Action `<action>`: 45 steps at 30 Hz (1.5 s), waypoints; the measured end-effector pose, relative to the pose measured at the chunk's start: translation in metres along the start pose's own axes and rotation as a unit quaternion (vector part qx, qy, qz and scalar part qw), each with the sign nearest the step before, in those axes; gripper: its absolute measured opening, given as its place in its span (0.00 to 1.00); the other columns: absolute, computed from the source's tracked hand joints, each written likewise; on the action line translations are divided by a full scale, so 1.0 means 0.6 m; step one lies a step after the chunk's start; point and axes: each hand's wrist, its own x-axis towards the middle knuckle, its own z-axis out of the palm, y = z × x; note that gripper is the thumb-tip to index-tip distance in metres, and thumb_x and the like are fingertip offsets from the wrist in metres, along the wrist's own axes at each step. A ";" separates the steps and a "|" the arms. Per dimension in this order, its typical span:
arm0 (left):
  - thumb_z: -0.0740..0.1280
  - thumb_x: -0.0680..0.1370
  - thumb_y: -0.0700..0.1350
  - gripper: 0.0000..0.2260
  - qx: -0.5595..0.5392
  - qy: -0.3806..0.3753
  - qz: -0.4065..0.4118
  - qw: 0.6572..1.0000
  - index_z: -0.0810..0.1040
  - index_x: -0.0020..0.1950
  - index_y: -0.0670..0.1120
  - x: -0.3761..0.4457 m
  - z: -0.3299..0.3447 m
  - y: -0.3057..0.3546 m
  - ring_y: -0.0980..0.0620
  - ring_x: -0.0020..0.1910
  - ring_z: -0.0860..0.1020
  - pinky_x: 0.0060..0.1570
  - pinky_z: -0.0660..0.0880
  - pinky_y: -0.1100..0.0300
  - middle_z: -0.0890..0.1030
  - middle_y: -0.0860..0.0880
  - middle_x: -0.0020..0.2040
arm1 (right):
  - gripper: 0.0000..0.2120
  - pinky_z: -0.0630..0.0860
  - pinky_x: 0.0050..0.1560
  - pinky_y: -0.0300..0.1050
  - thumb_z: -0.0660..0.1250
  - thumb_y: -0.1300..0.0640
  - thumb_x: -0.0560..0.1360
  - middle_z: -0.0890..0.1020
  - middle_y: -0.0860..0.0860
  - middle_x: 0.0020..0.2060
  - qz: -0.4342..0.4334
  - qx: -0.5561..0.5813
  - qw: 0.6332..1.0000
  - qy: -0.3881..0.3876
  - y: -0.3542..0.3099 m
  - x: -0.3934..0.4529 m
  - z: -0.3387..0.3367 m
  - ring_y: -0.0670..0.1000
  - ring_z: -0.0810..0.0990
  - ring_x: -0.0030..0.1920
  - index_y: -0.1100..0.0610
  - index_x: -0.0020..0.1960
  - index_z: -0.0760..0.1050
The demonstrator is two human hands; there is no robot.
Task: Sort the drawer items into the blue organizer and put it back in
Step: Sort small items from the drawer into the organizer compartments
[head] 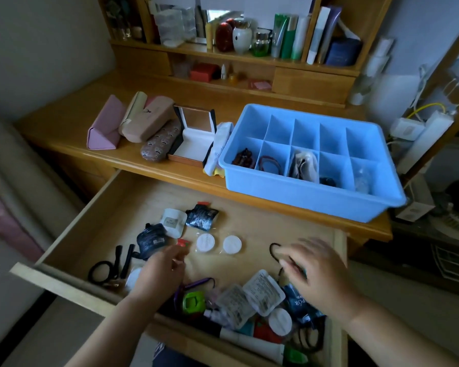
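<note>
The blue organizer (300, 193) stands on the desk top at the right, with small items in its front row of compartments and the back row bare. Below it the wooden drawer (72, 231) is pulled out. Inside lie dark and white sachets (202, 217), two round white pads (206, 242), black hair ties (100, 271) and a heap of packets (249, 298) near the front. My left hand (161, 271) reaches over the drawer's middle, fingertips by a small red packet (183, 243). My right hand (316, 271), blurred, hovers with spread fingers over a thin dark hair band (274, 247).
On the desk left of the organizer lie a pink triangular case (105, 128), two glasses cases (154, 147) and an open mirrored box (194, 139). Shelves behind hold bottles and tubes (263, 35). A power strip and cables (414, 125) sit at the right.
</note>
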 end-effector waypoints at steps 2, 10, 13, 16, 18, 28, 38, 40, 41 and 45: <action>0.66 0.75 0.42 0.09 0.076 -0.010 -0.021 0.997 0.81 0.50 0.55 -0.001 -0.020 -0.017 0.59 0.40 0.77 0.38 0.74 0.64 0.81 0.56 0.44 | 0.14 0.71 0.61 0.41 0.67 0.54 0.75 0.80 0.45 0.57 0.036 0.052 0.990 -0.129 -0.013 -0.033 0.052 0.49 0.77 0.58 0.49 0.59 0.78; 0.69 0.69 0.57 0.15 0.265 -0.134 -0.002 0.955 0.78 0.54 0.53 0.014 0.002 -0.021 0.49 0.54 0.76 0.49 0.73 0.59 0.78 0.51 0.54 | 0.19 0.62 0.64 0.40 0.57 0.40 0.77 0.74 0.46 0.63 0.011 -0.007 0.967 -0.255 -0.024 -0.020 0.171 0.50 0.70 0.65 0.48 0.59 0.78; 0.65 0.75 0.49 0.11 0.263 -0.150 -0.012 0.953 0.76 0.57 0.48 0.019 0.047 0.000 0.47 0.54 0.78 0.50 0.74 0.57 0.79 0.47 0.56 | 0.13 0.71 0.53 0.41 0.64 0.46 0.75 0.80 0.48 0.53 0.071 -0.001 0.984 -0.165 -0.010 -0.003 0.170 0.52 0.78 0.55 0.54 0.44 0.82; 0.63 0.77 0.45 0.09 0.164 -0.140 0.013 0.976 0.77 0.53 0.43 0.021 0.083 0.035 0.43 0.52 0.79 0.47 0.73 0.57 0.80 0.43 0.52 | 0.04 0.76 0.45 0.43 0.69 0.54 0.73 0.81 0.46 0.47 0.097 0.068 0.989 -0.088 -0.025 0.019 0.174 0.50 0.80 0.48 0.53 0.43 0.80; 0.62 0.77 0.44 0.09 0.108 -0.153 0.062 0.980 0.77 0.52 0.41 0.021 0.090 0.055 0.42 0.51 0.78 0.45 0.71 0.57 0.80 0.41 0.51 | 0.07 0.75 0.48 0.40 0.68 0.54 0.73 0.80 0.43 0.52 0.090 0.111 0.988 -0.051 -0.044 0.031 0.181 0.45 0.79 0.51 0.51 0.51 0.80; 0.65 0.76 0.45 0.09 0.125 0.078 -0.140 0.979 0.76 0.55 0.46 0.059 -0.082 -0.114 0.48 0.47 0.78 0.42 0.73 0.58 0.77 0.47 0.53 | 0.28 0.77 0.50 0.46 0.68 0.35 0.62 0.76 0.49 0.64 -0.034 0.009 0.963 -0.269 -0.084 0.029 0.225 0.51 0.81 0.54 0.40 0.61 0.76; 0.70 0.72 0.48 0.13 0.205 -0.070 -0.247 0.944 0.76 0.50 0.40 0.127 -0.087 -0.181 0.50 0.39 0.75 0.31 0.68 0.62 0.74 0.49 0.38 | 0.30 0.52 0.69 0.37 0.57 0.32 0.71 0.43 0.35 0.74 -0.010 0.028 0.950 -0.310 -0.050 0.008 0.213 0.41 0.51 0.73 0.35 0.72 0.56; 0.70 0.70 0.44 0.07 0.224 -0.076 -0.227 0.945 0.72 0.40 0.44 0.124 -0.079 -0.169 0.54 0.33 0.72 0.25 0.65 0.64 0.72 0.50 0.35 | 0.29 0.53 0.69 0.37 0.59 0.33 0.72 0.45 0.34 0.73 0.000 0.042 0.951 -0.307 -0.056 0.011 0.210 0.42 0.52 0.74 0.36 0.71 0.58; 0.69 0.71 0.42 0.07 0.225 -0.079 -0.223 0.945 0.71 0.38 0.46 0.122 -0.075 -0.164 0.54 0.32 0.72 0.25 0.65 0.64 0.73 0.51 0.36 | 0.29 0.53 0.69 0.38 0.59 0.34 0.72 0.46 0.34 0.73 0.007 0.051 0.951 -0.306 -0.058 0.012 0.207 0.43 0.53 0.74 0.37 0.72 0.59; 0.68 0.73 0.39 0.03 0.170 -0.050 -0.209 0.962 0.76 0.44 0.43 0.111 -0.088 -0.149 0.51 0.37 0.77 0.31 0.72 0.62 0.76 0.49 0.39 | 0.29 0.56 0.72 0.40 0.61 0.35 0.72 0.52 0.36 0.74 0.046 0.099 0.955 -0.276 -0.064 0.031 0.184 0.42 0.54 0.73 0.37 0.71 0.61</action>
